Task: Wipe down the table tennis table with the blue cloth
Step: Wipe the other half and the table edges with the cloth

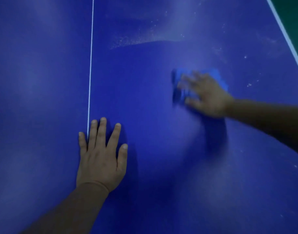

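Note:
The blue table tennis table fills the view. My right hand lies flat on the blue cloth at the right of the middle, fingers spread and pressing it to the surface; hand and cloth are blurred by motion. Much of the cloth is hidden under the hand. My left hand rests flat on the table lower down, fingers straight and spread, its little finger at the white centre line. It holds nothing.
A curved band of whitish dust lies above the cloth, with scattered specks to its right. The table's white edge line runs down the top right, with dark green floor beyond it.

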`<state>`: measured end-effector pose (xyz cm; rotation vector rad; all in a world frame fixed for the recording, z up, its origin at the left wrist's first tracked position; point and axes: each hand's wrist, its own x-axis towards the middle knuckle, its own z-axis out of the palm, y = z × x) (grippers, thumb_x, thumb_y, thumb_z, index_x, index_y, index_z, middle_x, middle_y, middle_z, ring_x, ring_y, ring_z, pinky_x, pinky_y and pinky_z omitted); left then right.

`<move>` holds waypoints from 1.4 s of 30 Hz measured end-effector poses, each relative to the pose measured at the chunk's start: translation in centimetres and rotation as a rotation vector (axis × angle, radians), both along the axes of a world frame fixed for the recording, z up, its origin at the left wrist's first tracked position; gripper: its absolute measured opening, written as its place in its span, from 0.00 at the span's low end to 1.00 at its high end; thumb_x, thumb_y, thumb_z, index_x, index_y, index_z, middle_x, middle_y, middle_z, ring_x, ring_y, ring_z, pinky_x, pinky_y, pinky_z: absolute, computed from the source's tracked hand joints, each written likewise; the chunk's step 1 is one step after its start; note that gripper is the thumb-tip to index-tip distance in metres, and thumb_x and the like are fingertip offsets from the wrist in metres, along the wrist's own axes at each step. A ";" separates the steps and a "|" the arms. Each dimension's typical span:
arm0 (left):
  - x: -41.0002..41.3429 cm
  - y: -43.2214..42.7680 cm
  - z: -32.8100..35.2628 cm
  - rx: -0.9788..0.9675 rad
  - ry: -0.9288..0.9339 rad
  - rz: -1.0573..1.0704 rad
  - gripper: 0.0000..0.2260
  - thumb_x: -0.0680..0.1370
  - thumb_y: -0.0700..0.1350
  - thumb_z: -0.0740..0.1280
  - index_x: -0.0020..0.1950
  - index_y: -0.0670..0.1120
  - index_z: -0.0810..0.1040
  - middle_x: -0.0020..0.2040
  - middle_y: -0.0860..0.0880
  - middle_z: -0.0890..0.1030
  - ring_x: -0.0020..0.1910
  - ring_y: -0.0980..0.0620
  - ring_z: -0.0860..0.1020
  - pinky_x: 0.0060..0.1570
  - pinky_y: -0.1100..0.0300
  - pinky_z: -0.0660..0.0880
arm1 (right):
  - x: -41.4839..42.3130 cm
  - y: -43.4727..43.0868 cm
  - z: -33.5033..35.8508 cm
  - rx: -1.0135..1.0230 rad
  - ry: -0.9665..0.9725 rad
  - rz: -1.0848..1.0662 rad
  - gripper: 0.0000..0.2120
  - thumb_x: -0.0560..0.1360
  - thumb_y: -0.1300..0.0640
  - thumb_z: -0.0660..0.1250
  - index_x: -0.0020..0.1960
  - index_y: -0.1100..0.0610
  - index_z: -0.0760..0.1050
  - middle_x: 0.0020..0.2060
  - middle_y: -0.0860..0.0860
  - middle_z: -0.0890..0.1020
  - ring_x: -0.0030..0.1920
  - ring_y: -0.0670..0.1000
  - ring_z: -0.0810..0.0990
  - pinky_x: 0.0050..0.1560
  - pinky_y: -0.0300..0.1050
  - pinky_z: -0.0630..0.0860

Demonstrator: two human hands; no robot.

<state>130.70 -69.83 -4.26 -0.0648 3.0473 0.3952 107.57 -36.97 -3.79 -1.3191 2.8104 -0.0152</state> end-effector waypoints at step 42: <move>20.3 -4.0 0.5 0.016 -0.019 -0.234 0.27 0.84 0.56 0.47 0.81 0.45 0.60 0.82 0.44 0.55 0.82 0.44 0.51 0.77 0.39 0.48 | 18.7 -3.0 0.8 -0.094 -0.097 -0.736 0.30 0.80 0.31 0.44 0.78 0.41 0.60 0.80 0.48 0.60 0.79 0.62 0.56 0.72 0.73 0.54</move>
